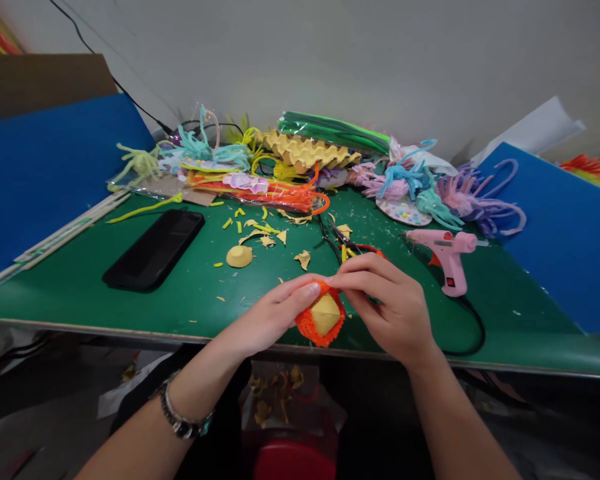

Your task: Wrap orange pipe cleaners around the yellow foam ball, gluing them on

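Observation:
Between my hands, over the table's front edge, is a small yellow cardboard cup (325, 315) ringed by orange fuzzy pipe cleaner (307, 327). My left hand (275, 312) grips it from the left, thumb on the orange rim. The fingertips of my right hand (387, 297) are pinched together at the top of that rim; what lies between them is too small to make out. Just behind my right hand lies a pair of scissors (347, 235), partly hidden. A second yellow cardboard cup (239, 256) rests on the green table among torn scraps.
At right lies a pink glue gun (447, 253) with its black cord. A black phone (155, 250) lies at left. Pipe cleaner bundles (260, 193) and an egg carton (307, 150) line the back. Blue boards (555, 240) stand at both sides.

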The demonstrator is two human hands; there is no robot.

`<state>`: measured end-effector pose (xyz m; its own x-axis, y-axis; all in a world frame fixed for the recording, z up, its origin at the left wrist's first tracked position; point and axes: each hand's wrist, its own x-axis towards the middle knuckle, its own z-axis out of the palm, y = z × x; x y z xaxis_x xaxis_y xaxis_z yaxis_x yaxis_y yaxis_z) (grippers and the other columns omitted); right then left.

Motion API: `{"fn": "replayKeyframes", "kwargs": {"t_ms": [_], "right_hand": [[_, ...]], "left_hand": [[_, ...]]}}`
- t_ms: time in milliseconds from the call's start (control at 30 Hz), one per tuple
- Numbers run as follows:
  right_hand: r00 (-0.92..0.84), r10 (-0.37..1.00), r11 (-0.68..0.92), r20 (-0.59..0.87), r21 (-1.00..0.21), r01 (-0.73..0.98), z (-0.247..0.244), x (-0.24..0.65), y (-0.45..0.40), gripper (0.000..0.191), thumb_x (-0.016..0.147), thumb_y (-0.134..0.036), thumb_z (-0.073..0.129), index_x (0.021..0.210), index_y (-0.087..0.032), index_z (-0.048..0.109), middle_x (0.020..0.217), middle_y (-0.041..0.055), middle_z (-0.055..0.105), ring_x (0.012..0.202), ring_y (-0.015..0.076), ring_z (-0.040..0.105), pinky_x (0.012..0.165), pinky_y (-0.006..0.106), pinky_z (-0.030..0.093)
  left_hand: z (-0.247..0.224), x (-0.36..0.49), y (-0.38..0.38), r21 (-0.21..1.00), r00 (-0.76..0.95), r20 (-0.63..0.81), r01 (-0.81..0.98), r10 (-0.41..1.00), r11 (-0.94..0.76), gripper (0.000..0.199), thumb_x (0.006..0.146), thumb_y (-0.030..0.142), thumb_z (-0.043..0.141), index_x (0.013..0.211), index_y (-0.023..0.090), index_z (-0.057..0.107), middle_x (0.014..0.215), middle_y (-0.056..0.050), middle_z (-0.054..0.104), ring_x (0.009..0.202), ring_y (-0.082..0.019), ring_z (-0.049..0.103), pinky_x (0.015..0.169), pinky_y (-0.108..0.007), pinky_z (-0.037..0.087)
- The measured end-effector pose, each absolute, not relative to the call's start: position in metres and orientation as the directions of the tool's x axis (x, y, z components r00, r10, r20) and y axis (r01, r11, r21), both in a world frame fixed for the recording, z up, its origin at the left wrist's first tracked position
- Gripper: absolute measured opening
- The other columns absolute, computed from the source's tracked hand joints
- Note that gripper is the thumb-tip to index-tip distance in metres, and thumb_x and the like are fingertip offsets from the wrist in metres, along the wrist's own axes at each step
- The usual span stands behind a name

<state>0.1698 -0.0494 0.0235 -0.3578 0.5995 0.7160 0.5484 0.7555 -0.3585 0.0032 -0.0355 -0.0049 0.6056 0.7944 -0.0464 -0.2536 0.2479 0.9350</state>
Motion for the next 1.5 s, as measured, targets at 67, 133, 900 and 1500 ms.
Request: {"fn": "replayKeyframes", "kwargs": {"t_ms": [67, 133, 900, 1500], "right_hand": [[-0.352, 0.605, 0.752, 0.715, -0.367, 0.548, 0.023, 0.170, -0.050, 0.020, 0.082, -0.005, 0.052, 0.087, -0.019, 0.065, 0.081, 0.0023, 0.060, 0.075, 0.0094, 0.058, 0.065, 0.020, 0.048], [-0.348, 0.611, 0.748, 0.711, -0.374, 0.548, 0.024, 0.170, -0.050, 0.020, 0.083, -0.005, 0.052, 0.086, -0.020, 0.065, 0.080, 0.0019, 0.060, 0.074, 0.0097, 0.058, 0.065, 0.021, 0.048], [-0.267, 0.657, 0.700, 0.706, -0.438, 0.564, 0.027, 0.163, -0.052, 0.014, 0.079, -0.007, 0.058, 0.083, -0.018, 0.065, 0.080, 0.0020, 0.066, 0.073, 0.0096, 0.061, 0.064, 0.019, 0.050], [-0.243, 0.737, 0.649, 0.631, -0.560, 0.514, 0.024, 0.162, -0.051, 0.017, 0.082, -0.009, 0.053, 0.083, -0.020, 0.065, 0.080, 0.0017, 0.064, 0.074, 0.0106, 0.060, 0.065, 0.022, 0.050]], "left_hand": [[-0.005, 0.004, -0.036, 0.927, 0.605, -0.056, -0.263, 0.795, 0.266, 0.040, 0.075, 0.051, 0.058, 0.098, 0.019, 0.067, 0.078, 0.000, 0.058, 0.072, -0.013, 0.047, 0.069, -0.023, 0.038], [-0.006, 0.004, -0.036, 0.919, 0.601, -0.067, -0.273, 0.796, 0.284, 0.038, 0.076, 0.050, 0.058, 0.099, 0.020, 0.066, 0.077, 0.001, 0.058, 0.069, -0.011, 0.046, 0.067, -0.022, 0.038], [0.006, 0.006, -0.035, 0.785, 0.488, 0.003, -0.541, 0.873, 0.300, 0.025, 0.070, 0.039, 0.070, 0.079, 0.016, 0.065, 0.076, 0.000, 0.059, 0.072, -0.011, 0.053, 0.063, -0.018, 0.042], [-0.002, 0.002, -0.035, 0.892, 0.485, 0.021, -0.403, 0.874, 0.203, 0.035, 0.078, 0.049, 0.057, 0.096, 0.020, 0.062, 0.090, 0.000, 0.058, 0.072, -0.009, 0.050, 0.062, -0.018, 0.040]]}}
